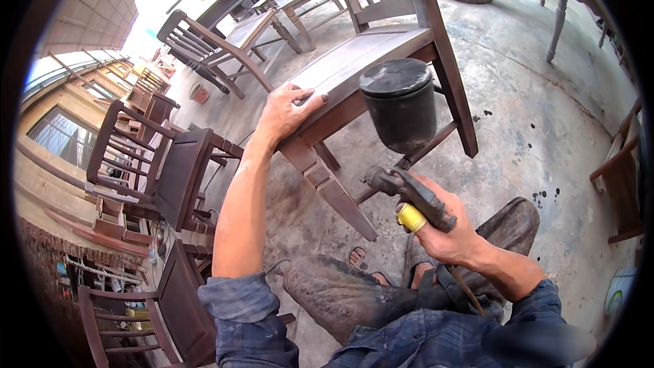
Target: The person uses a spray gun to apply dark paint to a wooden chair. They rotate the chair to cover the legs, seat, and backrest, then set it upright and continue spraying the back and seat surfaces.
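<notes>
One spray gun [424, 194], likely top-heavy, best held by its handle, is gripped in the right hand [446, 223] near the seat edge of a stiff-looking chair [340, 68], whose corner the left hand [286, 110] clasps.

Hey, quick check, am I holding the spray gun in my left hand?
No, the spray gun is in your right hand, while your left hand is on the seat of the wooden chair.

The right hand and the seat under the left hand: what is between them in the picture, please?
In the head view, the black cup of the spray gun shows between the right hand and the seat, hiding part of the seat's edge.
</notes>
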Tool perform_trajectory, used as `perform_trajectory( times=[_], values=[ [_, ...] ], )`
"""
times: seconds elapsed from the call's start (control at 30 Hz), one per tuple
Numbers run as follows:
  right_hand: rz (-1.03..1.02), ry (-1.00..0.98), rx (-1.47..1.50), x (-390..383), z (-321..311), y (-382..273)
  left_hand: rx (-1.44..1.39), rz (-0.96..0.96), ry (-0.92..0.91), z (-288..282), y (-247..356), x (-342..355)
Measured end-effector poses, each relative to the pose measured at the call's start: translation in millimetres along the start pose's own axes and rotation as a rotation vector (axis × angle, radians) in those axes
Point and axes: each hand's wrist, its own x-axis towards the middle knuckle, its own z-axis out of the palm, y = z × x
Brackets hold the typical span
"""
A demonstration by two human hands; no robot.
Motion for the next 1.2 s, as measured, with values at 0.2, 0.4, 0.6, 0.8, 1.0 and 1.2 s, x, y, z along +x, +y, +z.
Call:
perform_trajectory(
  times=[0.2,0.4,0.6,0.8,1.0,1.2],
  values=[
    [0.161,0.035,0.057,-3.8,2.9,3.3,-0.007,-0.03,-0.018,0.4,0.1,-1.5],
    [0.084,-0.008,-0.052,1.1,12.7,-4.8,-0.002,-0.063,-0.046,-3.0,-0.1,2.2],
    [0.052,-0.119,-0.135,-4.8,26.0,-10.6,0.013,-0.09,-0.073,-3.2,-10.0,6.4],
    [0.125,-0.141,-0.146,-23.5,31.2,-12.5,-0.033,-0.086,-0.213,-6.5,-5.0,13.9],
    [0.16,-0.156,-0.173,-8.0,38.7,-31.7,-0.004,0.047,-0.227,-8.6,-32.3,12.4],
    [-0.04,-0.132,-0.255,12.6,43.7,-28.5,-0.101,0.109,-0.136,0.2,-43.3,11.6]
  ],
)
